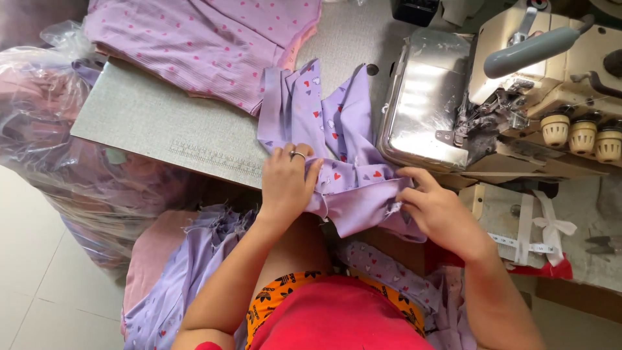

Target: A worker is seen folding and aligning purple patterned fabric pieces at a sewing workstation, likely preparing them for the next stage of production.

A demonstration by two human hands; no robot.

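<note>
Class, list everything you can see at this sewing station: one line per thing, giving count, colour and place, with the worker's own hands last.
lilac fabric piece: one, lilac with small hearts, table edge, held by both hands
pink garment stack: one, pink with hearts, table top left
sewing machine: one, beige and steel, right
thread knobs: three, cream, machine's right side
table: one, grey, centre
plastic bag: one, clear, holding cloth, left
lap fabric: lilac heap, below table
white strips: several, right shelf
ring: one, silver, left hand
left hand: gripping fabric
right hand: pinching fabric edge
</note>
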